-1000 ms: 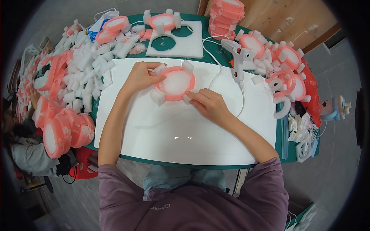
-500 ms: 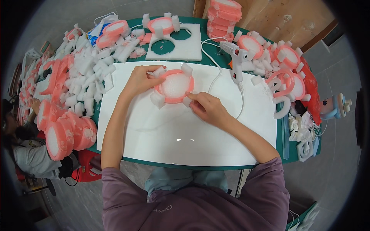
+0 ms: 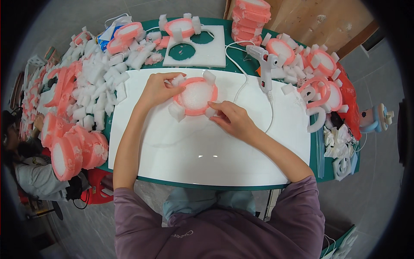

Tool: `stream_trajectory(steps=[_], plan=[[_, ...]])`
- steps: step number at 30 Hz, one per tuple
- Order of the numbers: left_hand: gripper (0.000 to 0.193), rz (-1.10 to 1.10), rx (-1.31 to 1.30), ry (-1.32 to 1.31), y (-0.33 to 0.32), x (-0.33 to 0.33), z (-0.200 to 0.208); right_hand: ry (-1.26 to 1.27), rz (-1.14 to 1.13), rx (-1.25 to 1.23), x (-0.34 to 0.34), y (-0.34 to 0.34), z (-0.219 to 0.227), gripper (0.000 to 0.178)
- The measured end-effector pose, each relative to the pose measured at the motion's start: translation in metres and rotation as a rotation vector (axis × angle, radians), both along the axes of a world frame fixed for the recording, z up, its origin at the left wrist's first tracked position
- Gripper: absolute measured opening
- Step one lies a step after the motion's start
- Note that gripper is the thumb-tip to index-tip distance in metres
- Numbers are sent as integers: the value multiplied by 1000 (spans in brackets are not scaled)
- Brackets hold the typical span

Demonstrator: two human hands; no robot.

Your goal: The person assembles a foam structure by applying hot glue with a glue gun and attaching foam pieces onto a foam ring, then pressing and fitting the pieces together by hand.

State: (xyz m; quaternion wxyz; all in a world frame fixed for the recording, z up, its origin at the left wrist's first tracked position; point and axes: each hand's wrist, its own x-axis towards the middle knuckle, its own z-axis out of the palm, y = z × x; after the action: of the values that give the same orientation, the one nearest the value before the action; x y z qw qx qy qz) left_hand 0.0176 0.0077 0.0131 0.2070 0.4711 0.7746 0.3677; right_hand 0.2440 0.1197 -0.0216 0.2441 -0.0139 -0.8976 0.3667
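Note:
A round foam piece (image 3: 196, 96), white in the middle with a pink foam rim, lies on the white board in front of me. Small white foam blocks stand out around its edge; one block (image 3: 176, 113) is at the near left and another (image 3: 209, 77) at the far right. My left hand (image 3: 160, 88) is closed on the far-left side, fingers and thumb about a foam block (image 3: 178, 80) and the rim. My right hand (image 3: 234, 119) pinches the foam block (image 3: 210, 112) at the near right, which sits against the rim and is partly hidden by the fingers.
A white glue gun (image 3: 264, 64) with a cord stands beyond my right hand. Loose white foam blocks (image 3: 92, 86) and pink foam rounds (image 3: 67, 157) pile up on the left. A white foam sheet (image 3: 207, 59) with round holes lies at the back. Another person's sleeve (image 3: 41, 179) shows far left.
Almost nothing differs. My right hand has shifted very slightly at the near-right block; my left hand and the foam round stay in place.

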Motion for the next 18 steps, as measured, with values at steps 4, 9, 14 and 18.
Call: stream_trajectory(steps=[4,9,14,18], plan=[[37,-21,8,11,0,-1,-1,-27,-11,5,-1,-1,1,39],[38,-26,21,36,-1,-2,-1,16,-46,64,-2,0,0,38],[67,-139,-49,-138,-8,-17,-1,-22,-42,16,-1,0,0,37],[100,-360,-60,-391,-16,-30,-1,-28,-45,38,-2,-1,1,36]])
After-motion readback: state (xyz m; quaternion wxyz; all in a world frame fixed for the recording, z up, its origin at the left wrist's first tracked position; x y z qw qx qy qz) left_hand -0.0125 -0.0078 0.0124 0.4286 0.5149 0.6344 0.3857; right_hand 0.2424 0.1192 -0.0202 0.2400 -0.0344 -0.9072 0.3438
